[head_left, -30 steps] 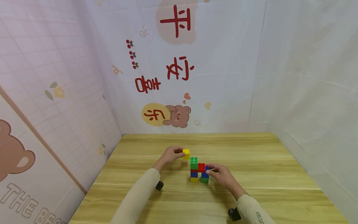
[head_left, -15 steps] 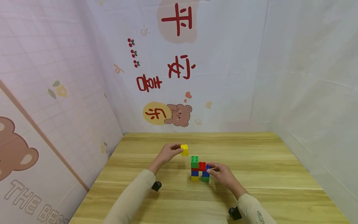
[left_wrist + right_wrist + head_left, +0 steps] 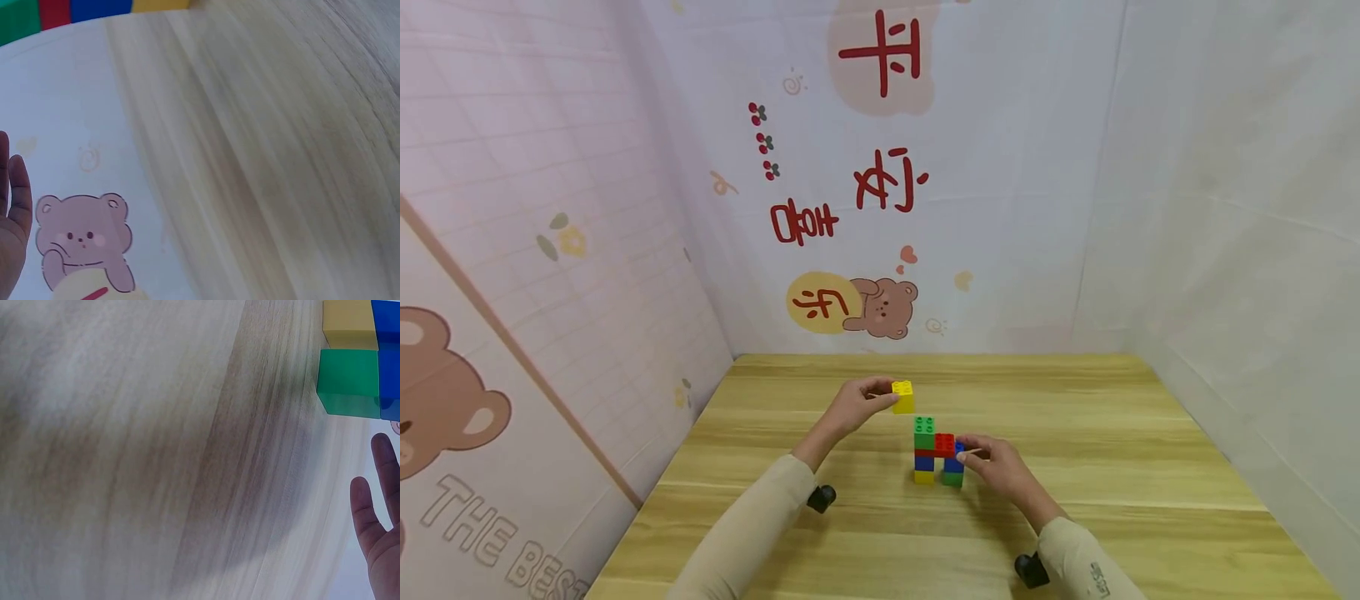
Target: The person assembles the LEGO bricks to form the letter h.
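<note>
In the head view my left hand (image 3: 856, 407) pinches a yellow toy building block (image 3: 903, 402) between thumb and fingers. That block hangs in the air, above and slightly left of the green block (image 3: 924, 435) topping the structure's left column. Below the green block come a red block (image 3: 944, 444) bridging both columns, a blue block (image 3: 923, 463) and a yellow base block (image 3: 923, 477). My right hand (image 3: 1002, 472) grips the right column's blue block (image 3: 953, 466), which sits on a green base block (image 3: 952, 479). Both wrist views show only part of each hand; the pinching fingertips lie outside them.
The structure stands on a wood-grain table (image 3: 865, 542). A white printed cloth (image 3: 1015, 250) rises behind the table, with more cloth at both sides. Black wrist devices (image 3: 822, 498) hang under both forearms.
My left hand has lifted the yellow block higher, first leftward, then slightly back to the right. My right hand stays at the blue block, and the structure keeps its form.
</note>
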Demonstrator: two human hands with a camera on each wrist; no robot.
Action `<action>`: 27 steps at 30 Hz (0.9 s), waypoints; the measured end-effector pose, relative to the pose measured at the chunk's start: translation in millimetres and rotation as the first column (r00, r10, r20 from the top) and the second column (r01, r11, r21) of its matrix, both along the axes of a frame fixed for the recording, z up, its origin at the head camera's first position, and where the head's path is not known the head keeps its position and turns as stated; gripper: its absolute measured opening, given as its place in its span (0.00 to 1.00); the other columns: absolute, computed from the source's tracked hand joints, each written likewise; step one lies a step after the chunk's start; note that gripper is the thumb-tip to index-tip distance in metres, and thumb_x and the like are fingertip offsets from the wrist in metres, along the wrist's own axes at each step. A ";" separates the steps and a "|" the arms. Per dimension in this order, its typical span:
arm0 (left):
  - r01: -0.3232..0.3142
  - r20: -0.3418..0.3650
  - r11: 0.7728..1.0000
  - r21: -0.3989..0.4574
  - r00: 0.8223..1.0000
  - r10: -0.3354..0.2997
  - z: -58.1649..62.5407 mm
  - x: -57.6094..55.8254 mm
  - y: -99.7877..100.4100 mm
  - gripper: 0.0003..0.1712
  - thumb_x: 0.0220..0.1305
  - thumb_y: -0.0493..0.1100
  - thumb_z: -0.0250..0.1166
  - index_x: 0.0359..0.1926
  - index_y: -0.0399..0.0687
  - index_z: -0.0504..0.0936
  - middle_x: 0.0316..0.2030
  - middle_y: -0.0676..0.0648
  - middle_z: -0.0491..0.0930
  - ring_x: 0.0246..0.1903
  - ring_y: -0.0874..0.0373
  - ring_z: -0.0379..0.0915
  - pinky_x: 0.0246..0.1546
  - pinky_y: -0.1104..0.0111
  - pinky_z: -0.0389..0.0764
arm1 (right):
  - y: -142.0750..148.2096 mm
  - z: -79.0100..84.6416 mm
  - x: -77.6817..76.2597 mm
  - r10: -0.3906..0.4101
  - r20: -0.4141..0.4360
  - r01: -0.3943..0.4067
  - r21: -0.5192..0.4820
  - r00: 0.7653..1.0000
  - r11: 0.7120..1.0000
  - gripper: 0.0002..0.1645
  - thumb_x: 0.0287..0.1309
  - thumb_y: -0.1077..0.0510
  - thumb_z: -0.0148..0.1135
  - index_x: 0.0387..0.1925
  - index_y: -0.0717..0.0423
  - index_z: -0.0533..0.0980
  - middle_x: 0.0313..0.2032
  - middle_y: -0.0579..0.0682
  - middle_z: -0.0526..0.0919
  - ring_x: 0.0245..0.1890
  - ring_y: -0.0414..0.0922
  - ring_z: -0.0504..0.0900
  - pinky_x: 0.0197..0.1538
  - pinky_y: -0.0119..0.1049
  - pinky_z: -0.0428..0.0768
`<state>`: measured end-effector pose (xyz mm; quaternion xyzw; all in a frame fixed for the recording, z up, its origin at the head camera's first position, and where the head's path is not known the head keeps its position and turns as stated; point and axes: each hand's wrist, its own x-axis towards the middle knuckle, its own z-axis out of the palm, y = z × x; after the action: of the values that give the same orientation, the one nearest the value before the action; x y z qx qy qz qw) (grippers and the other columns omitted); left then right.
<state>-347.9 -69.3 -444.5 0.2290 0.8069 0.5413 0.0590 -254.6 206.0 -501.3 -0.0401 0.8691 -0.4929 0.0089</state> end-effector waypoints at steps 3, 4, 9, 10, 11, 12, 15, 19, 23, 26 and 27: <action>0.022 -0.002 1.000 0.009 1.000 -0.022 6.1 4.8 1.1 0.22 0.66 0.53 0.67 0.56 0.47 0.83 0.47 0.48 0.82 0.44 0.50 0.79 0.46 0.61 0.81 | -0.4 -1.1 -0.1 -0.007 0.012 0.007 -0.003 1.000 1.000 0.19 0.66 0.56 0.63 0.57 0.57 0.80 0.50 0.53 0.83 0.50 0.53 0.81 0.51 0.49 0.80; 0.030 -0.002 0.999 0.012 1.000 -0.030 8.3 6.5 1.7 0.22 0.66 0.53 0.67 0.56 0.47 0.83 0.46 0.48 0.82 0.44 0.50 0.79 0.46 0.62 0.81 | -0.5 -1.3 0.0 -0.008 0.014 0.008 0.000 1.000 1.000 0.19 0.67 0.56 0.63 0.57 0.57 0.80 0.50 0.53 0.83 0.50 0.53 0.81 0.51 0.49 0.80; 0.067 -0.025 0.998 0.019 0.997 -0.067 13.9 11.1 5.4 0.21 0.66 0.52 0.67 0.56 0.48 0.83 0.45 0.50 0.82 0.42 0.53 0.79 0.45 0.64 0.81 | -1.3 -0.3 1.8 -0.011 0.019 0.011 0.013 1.000 1.000 0.19 0.67 0.56 0.63 0.58 0.55 0.80 0.52 0.53 0.83 0.52 0.53 0.80 0.53 0.50 0.79; 0.070 -0.026 0.997 0.019 0.997 -0.070 14.4 11.7 6.0 0.20 0.66 0.52 0.67 0.56 0.49 0.83 0.45 0.50 0.82 0.42 0.53 0.79 0.45 0.64 0.81 | -1.5 0.0 2.1 -0.011 0.018 0.011 0.015 1.000 1.000 0.19 0.67 0.56 0.62 0.58 0.55 0.79 0.52 0.53 0.83 0.52 0.53 0.80 0.53 0.51 0.79; 0.074 -0.030 0.997 0.018 0.997 -0.073 14.6 12.4 6.6 0.20 0.66 0.51 0.67 0.56 0.50 0.83 0.45 0.51 0.82 0.41 0.54 0.79 0.45 0.64 0.81 | -1.7 0.4 2.6 -0.011 0.018 0.010 0.015 1.000 1.000 0.19 0.67 0.56 0.62 0.58 0.55 0.79 0.52 0.53 0.83 0.52 0.53 0.80 0.53 0.51 0.79; 0.078 -0.034 0.997 0.018 0.996 -0.077 15.0 13.2 7.1 0.20 0.66 0.51 0.67 0.55 0.50 0.83 0.44 0.51 0.82 0.41 0.54 0.79 0.45 0.64 0.81 | -1.8 0.7 2.8 -0.010 0.019 0.010 0.014 1.000 1.000 0.19 0.67 0.56 0.62 0.58 0.55 0.79 0.52 0.53 0.82 0.52 0.54 0.80 0.53 0.51 0.79; 0.089 -0.038 0.996 0.012 0.995 -0.089 14.7 15.3 9.1 0.19 0.66 0.51 0.67 0.55 0.50 0.83 0.44 0.51 0.82 0.41 0.54 0.79 0.45 0.64 0.81 | -1.4 -0.8 2.5 -0.011 0.021 0.011 0.009 1.000 1.000 0.20 0.67 0.56 0.62 0.58 0.55 0.79 0.52 0.52 0.82 0.52 0.53 0.80 0.53 0.50 0.79; 0.097 -0.034 0.995 0.000 0.995 -0.097 14.6 17.3 11.0 0.18 0.66 0.50 0.67 0.55 0.52 0.83 0.44 0.52 0.82 0.41 0.55 0.78 0.46 0.63 0.81 | -1.1 -1.8 2.2 -0.009 0.021 0.009 0.010 1.000 1.000 0.20 0.67 0.56 0.62 0.58 0.55 0.79 0.52 0.52 0.82 0.52 0.53 0.80 0.54 0.51 0.79; 0.119 -0.018 0.993 0.000 0.993 -0.119 15.5 19.7 13.1 0.18 0.67 0.49 0.67 0.55 0.51 0.84 0.43 0.52 0.82 0.40 0.54 0.79 0.47 0.57 0.81 | -0.8 -1.7 2.4 -0.009 0.027 0.009 0.012 1.000 1.000 0.20 0.67 0.55 0.63 0.58 0.55 0.79 0.52 0.52 0.82 0.52 0.53 0.80 0.54 0.51 0.79; 0.134 -0.009 0.991 0.000 0.991 -0.134 15.9 21.4 15.0 0.17 0.66 0.49 0.68 0.55 0.52 0.84 0.43 0.52 0.83 0.41 0.54 0.79 0.47 0.57 0.81 | -0.6 -1.6 2.6 -0.010 0.032 0.009 0.011 0.999 1.000 0.20 0.67 0.55 0.62 0.58 0.55 0.79 0.53 0.52 0.82 0.52 0.53 0.80 0.54 0.51 0.79; 0.137 -0.010 0.991 0.001 0.990 -0.137 15.7 21.7 15.7 0.17 0.66 0.49 0.68 0.55 0.52 0.84 0.43 0.52 0.83 0.41 0.54 0.78 0.47 0.58 0.80 | -0.6 -1.7 2.5 -0.010 0.031 0.009 0.009 0.999 1.000 0.20 0.67 0.55 0.62 0.58 0.55 0.79 0.53 0.52 0.82 0.52 0.53 0.80 0.54 0.51 0.79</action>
<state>-326.2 -53.5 -428.8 0.2868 0.7892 0.5353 0.0918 -252.0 205.4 -503.0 -0.0281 0.8713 -0.4895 0.0204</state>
